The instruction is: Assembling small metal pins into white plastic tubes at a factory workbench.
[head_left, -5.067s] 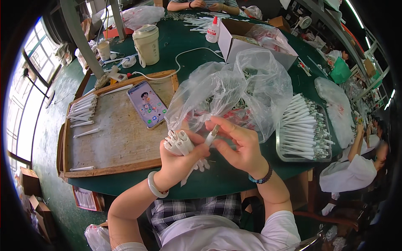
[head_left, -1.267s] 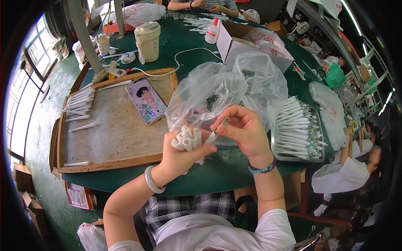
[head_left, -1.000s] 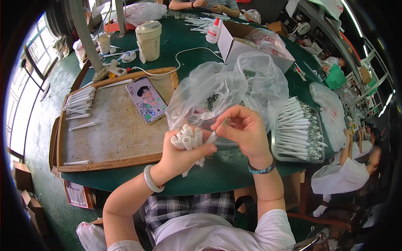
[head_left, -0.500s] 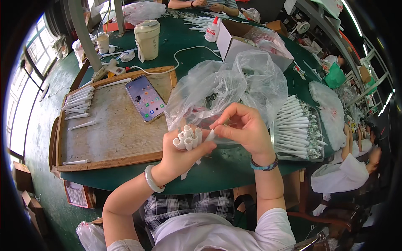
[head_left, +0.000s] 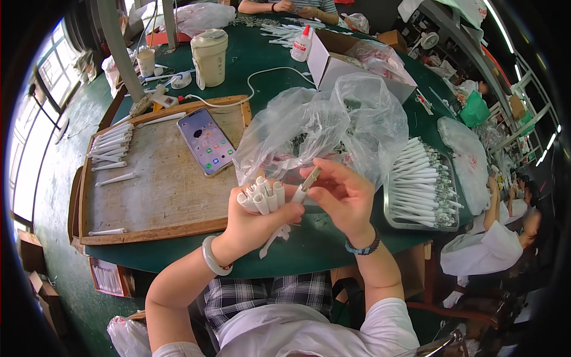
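My left hand (head_left: 253, 223) is closed around a bundle of hollow white plastic tubes (head_left: 262, 198), their open ends facing up and tapered ends hanging below. One white tube (head_left: 300, 195) stands apart between its thumb and forefinger. At that tube's upper end is a small flat metal piece (head_left: 311, 178), pinched by my right hand (head_left: 350, 199). How far the metal sits inside the tube cannot be made out. Just beyond both hands lies a clear plastic bag (head_left: 285, 128) with small metal parts inside. To the right, a metal tray (head_left: 416, 224) holds many white tubes (head_left: 411, 187) with metal ends.
On the left a wooden tray (head_left: 157, 190) carries several white tubes (head_left: 110, 143) and a lit phone (head_left: 206, 141). Farther back stand a lidded cup (head_left: 209, 56), a glue bottle (head_left: 301, 44) and a white box (head_left: 333, 62). Another person's hands (head_left: 294, 8) work across the table.
The metal piece now shows upright at the tube's end in my right fingers. My right hand has shifted slightly down, and the bundle in my left hand has tilted a little.
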Demonstrator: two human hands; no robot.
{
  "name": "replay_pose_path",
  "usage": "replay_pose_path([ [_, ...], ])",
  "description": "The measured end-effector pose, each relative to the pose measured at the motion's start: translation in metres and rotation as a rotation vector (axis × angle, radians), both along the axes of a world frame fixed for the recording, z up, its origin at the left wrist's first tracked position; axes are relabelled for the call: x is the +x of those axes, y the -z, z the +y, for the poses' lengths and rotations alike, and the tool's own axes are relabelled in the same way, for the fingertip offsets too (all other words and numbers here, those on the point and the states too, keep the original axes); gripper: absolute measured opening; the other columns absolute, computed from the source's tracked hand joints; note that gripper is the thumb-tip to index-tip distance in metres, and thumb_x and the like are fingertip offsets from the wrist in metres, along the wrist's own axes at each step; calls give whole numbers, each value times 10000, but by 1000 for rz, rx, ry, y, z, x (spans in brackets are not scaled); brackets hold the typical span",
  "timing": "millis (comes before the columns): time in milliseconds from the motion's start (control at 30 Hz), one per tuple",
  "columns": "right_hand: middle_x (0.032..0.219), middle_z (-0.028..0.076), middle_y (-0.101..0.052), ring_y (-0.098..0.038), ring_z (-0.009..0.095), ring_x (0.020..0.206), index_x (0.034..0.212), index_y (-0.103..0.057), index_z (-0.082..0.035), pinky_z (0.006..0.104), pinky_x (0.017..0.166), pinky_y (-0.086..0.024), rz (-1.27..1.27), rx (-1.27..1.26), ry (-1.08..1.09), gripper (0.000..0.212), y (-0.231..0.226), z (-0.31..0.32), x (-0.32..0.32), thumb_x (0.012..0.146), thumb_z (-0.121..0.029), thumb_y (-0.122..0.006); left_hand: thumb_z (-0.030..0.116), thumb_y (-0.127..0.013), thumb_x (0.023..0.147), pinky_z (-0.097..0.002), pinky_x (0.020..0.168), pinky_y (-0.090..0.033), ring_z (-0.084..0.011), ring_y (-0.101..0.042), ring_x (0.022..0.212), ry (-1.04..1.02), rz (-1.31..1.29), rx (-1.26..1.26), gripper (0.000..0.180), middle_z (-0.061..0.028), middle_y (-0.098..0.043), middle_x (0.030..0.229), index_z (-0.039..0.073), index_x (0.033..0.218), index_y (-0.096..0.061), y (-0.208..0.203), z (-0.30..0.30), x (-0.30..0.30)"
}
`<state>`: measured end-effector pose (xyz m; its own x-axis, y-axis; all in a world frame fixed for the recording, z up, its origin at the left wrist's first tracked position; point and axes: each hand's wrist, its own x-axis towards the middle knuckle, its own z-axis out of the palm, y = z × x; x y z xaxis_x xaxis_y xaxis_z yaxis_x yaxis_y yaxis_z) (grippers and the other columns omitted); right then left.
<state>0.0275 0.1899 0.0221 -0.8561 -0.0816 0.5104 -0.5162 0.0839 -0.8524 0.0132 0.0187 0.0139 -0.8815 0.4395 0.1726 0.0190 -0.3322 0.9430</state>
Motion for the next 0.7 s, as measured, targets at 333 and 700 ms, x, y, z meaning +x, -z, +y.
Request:
replay_pose_path([
  [333,946,149,-612,-615,198,752,1041,-560,32,266,684,-483,447,517,164,433,-16,-5,-4,610,59,-543,23,-646,728,-221,532,-494,-106,-589,592,-48,-76,84,162,-54,-610,710,-34,873,-599,6,0,1],
  [700,994,92,-537,-522,142,908,1189,-396,-1,284,831,-418,-77,-164,-180,541,7,-14,-4,702,62,-623,79,-538,824,-263,602,-499,-147,-594,667,143,-250,266,191,-93,-606,773,-23,985,-530,12,-1,-6],
])
